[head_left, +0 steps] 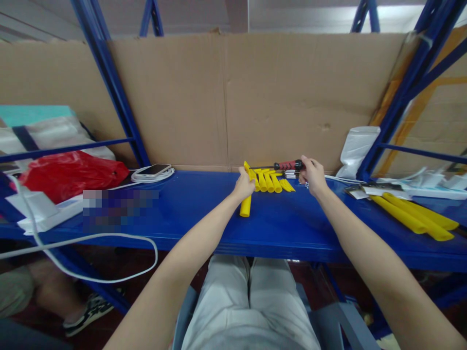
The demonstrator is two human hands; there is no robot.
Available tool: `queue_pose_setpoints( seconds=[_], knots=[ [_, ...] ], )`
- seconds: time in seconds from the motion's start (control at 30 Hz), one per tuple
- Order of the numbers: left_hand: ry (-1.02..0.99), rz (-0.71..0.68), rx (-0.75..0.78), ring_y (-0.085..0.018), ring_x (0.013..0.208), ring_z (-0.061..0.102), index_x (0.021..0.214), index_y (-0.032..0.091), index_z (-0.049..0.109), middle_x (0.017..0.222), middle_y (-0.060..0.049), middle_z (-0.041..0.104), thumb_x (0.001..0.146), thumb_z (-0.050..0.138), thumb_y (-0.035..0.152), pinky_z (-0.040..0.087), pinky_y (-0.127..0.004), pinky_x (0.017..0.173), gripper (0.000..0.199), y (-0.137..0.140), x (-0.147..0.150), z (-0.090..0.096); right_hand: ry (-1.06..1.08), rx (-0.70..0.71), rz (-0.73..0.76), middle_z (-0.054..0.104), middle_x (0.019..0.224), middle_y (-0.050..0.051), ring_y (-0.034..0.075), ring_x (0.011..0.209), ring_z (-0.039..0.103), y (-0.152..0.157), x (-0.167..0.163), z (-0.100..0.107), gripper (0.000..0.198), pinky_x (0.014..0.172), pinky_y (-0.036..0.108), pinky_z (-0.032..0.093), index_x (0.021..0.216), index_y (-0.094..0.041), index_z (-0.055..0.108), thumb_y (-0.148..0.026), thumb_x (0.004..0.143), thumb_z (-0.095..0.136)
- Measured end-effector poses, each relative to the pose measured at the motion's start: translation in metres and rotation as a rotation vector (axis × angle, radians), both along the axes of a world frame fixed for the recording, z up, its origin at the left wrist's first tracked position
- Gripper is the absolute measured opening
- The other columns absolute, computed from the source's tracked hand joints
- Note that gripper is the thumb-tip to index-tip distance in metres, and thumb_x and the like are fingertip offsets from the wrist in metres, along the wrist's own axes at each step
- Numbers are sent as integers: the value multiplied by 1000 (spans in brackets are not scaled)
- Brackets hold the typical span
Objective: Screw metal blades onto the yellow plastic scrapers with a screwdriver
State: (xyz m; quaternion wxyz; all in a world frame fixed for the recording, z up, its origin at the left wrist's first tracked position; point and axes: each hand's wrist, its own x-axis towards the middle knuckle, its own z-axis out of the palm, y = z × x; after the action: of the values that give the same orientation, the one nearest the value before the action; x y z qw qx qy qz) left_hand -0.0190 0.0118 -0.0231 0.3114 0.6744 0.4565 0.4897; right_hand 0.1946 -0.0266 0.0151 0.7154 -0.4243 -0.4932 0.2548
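Observation:
My left hand [243, 185] is closed around a yellow plastic piece [245, 206] with a tube-like lower end, which points toward the table's front edge. My right hand [312, 174] grips the butt of a screwdriver [288, 165] with a red and black handle. Its thin shaft lies level and points left to the top of the held piece; whether the tip touches cannot be made out. Between my hands, several similar yellow pieces [269, 182] lie in a row, with small pointed yellow parts [287, 185] beside them. Tiny metallic bits [305, 184] lie under my right hand.
Long yellow tubes [412, 218] lie at the right, near a power strip [438, 189] and a white pouch [355, 153]. A phone [155, 169] on coiled white cable and a red bag [73, 175] sit left. Cardboard [226, 97] closes the back of the blue table [193, 204].

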Motion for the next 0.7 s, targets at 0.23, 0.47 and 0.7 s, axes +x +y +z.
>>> queue_pose_setpoints(
  seconds=[0.23,0.47,0.7],
  knots=[
    [-23,4,2,-21,88,69,115,24,33,106,-10,65,75,64,10,55,-33,78,52,-5,-1,3,-1,-8,-28,41,39,-9,11,31,39,-2,-2,0,44,30,25,25,68,-24,46,-63,70,67],
    [74,45,8,-21,90,70,118,21,32,111,-11,64,80,58,10,56,-35,82,48,-9,1,6,57,-47,18,40,37,-10,11,30,39,-1,1,0,41,30,24,27,69,-24,47,-57,68,72],
    [84,51,5,-21,90,70,119,22,33,111,-11,65,81,58,11,56,-35,82,47,-9,2,5,44,-40,-26,32,36,-11,8,28,33,-2,0,-1,38,28,23,23,63,-23,44,-50,75,68]
  ],
)
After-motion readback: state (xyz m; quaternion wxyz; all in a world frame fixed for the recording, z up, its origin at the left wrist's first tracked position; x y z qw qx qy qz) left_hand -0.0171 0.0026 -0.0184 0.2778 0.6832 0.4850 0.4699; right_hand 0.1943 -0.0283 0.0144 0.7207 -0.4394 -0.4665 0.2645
